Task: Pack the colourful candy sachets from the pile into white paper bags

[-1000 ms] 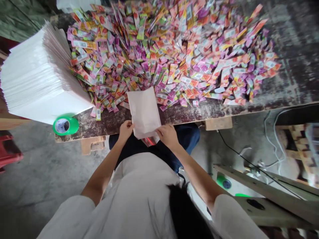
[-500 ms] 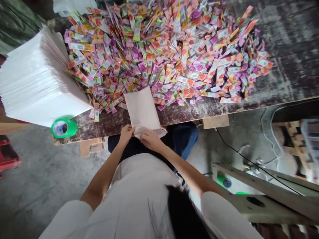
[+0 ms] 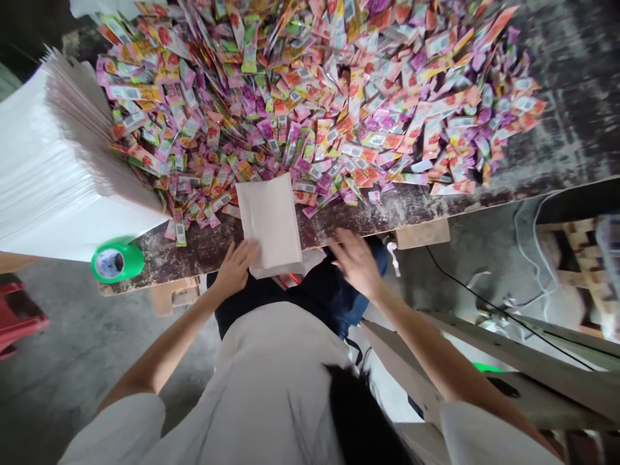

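A white padded envelope [image 3: 270, 223] lies at the table's near edge, its lower end reaching past the edge. My left hand [image 3: 237, 265] is at the envelope's left side, fingers spread and fingertips touching its border. Apart from the envelope, to its right, my right hand [image 3: 356, 261] is over the table edge and my lap, fingers spread and slightly blurred, holding nothing. Beyond the envelope spreads a large pile of small colourful sachets [image 3: 310, 97], pink, orange, purple and green.
At the left stands a thick stack of white envelopes [image 3: 43, 174]. A green tape roll [image 3: 117, 260] sits on the dark table's [image 3: 571, 142] front left corner. A red stool [image 3: 19, 313] is on the floor at left; beams [image 3: 508, 381] are at lower right.
My right hand has let go of the envelope's lower edge and moved right. My left hand has opened and shifted slightly left and down. The view has shifted a little.
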The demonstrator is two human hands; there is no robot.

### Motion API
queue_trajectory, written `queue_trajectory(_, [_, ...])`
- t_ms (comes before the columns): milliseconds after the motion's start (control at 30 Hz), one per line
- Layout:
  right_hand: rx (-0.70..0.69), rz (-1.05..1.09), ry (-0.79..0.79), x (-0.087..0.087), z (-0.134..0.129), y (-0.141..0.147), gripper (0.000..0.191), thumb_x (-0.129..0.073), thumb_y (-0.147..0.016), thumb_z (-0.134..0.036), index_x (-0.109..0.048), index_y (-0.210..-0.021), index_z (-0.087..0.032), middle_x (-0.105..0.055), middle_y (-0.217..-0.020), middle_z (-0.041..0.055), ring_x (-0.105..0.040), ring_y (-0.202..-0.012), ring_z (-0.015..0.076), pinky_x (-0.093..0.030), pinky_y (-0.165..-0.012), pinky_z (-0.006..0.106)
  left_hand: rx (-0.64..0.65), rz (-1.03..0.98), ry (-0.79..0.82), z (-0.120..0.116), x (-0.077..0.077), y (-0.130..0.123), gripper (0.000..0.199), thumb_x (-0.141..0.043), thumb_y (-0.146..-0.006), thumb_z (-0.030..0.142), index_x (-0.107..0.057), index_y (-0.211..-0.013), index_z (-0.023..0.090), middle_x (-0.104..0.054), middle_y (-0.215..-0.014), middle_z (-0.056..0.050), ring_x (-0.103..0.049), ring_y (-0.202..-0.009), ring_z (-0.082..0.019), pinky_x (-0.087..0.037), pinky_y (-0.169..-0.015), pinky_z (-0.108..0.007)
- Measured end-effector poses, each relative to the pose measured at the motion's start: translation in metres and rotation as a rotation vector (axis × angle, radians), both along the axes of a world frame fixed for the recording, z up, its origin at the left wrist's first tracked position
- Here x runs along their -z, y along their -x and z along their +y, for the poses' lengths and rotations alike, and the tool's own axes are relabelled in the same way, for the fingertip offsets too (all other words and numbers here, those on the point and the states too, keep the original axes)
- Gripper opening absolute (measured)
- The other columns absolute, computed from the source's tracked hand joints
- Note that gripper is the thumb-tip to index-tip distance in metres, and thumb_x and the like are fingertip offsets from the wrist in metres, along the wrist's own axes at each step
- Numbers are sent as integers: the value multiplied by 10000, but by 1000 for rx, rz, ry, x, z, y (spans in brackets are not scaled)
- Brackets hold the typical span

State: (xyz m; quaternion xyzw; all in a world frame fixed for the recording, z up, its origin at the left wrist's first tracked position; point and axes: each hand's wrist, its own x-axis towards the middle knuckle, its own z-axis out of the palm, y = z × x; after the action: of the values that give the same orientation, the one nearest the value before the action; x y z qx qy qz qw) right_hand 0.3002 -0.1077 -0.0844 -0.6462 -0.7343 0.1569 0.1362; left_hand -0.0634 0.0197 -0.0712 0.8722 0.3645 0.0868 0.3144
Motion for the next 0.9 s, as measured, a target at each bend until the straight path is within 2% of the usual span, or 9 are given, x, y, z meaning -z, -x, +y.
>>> queue_trajectory(67, [-292, 114, -38, 6, 43, 36, 557, -414, -929, -85, -456, -1428, -328, -418, -1525, 39, -350, -1430, 244, -229, -1195, 553, 208, 33, 63, 7, 5, -3, 670, -497, -760, 115, -478, -1423, 212, -422, -1522, -107, -316, -1449, -283, -71, -1218, -519])
queue_trajectory(133, [-507, 177, -23, 17, 71, 53, 535, -410, -939, -61, -503, -1386, -340, -488, -1475, 10, -416, -1392, 210, -266, -1191, 518, 258, 19, 122, 13, 13, -7, 618, -508, -793, 152, -507, -1403, 246, -463, -1494, -96, -356, -1430, -274, -57, -1216, -517])
queue_trajectory(267, [-614, 223, 8, 37, 80, 43, 442, -413, -963, -82, -582, -1311, -296, -553, -1416, 10, -473, -1348, 180, -330, -1167, 442, 169, -54, 187, 19, 25, -9, 474, -494, -845, 185, -610, -1295, 279, -555, -1416, -84, -436, -1379, -245, -85, -1217, -484])
queue_trajectory(467, [-334, 449, 35, 39, 65, 40, 316, -436, -968, -207, -671, -1170, -270, -662, -1271, 31, -590, -1214, 180, -407, -1085, 397, 0, -145, 228, 15, 25, -7, 323, -521, -861, 298, -691, -1134, 274, -670, -1253, -71, -550, -1251, -236, -186, -1187, -485])
queue_trajectory(567, [-10, 560, 66, 32, 69, 56, 312, -427, -976, -342, -712, -942, -218, -731, -978, 54, -674, -938, 180, -499, -860, 313, -282, -199, 222, 14, 24, -15, 207, -548, -845, 357, -720, -851, 242, -719, -918, -55, -630, -996, -227, -353, -1071, -414])
queue_trajectory(633, [207, 533, 69, 29, 76, 66, 361, -473, -946, -414, -663, -729, -197, -675, -778, 50, -629, -737, 167, -476, -710, 282, -494, -217, 203, 15, 23, -23, 242, -597, -811, 377, -634, -628, 222, -620, -699, -32, -595, -797, -201, -434, -889, -336])
queue_trajectory(700, [366, 470, 70, 27, 88, 73, 364, -555, -887, -423, -572, -603, -196, -595, -676, 28, -552, -642, 148, -433, -657, 273, -621, -182, 182, 19, 23, -31, 325, -626, -784, 384, -523, -528, 212, -512, -616, -12, -532, -707, -179, -416, -752, -290])
queue_trajectory(833, [510, 482, 115, 22, 108, 76, 165, -683, -735, -318, -580, -733, -190, -596, -717, 9, -539, -679, 148, -426, -695, 276, -733, -128, 150, 33, 19, -35, 201, -681, -699, 345, -539, -662, 208, -533, -691, -5, -530, -723, -176, -409, -728, -284])
queue_trajectory(900, [509, 577, 129, 18, 112, 75, 270, -711, -680, -310, -597, -889, -184, -634, -794, 17, -566, -730, 159, -441, -724, 288, -812, -197, 178, 40, 13, -31, 330, -753, -590, 326, -586, -846, 201, -598, -797, -16, -562, -754, -184, -437, -743, -302])
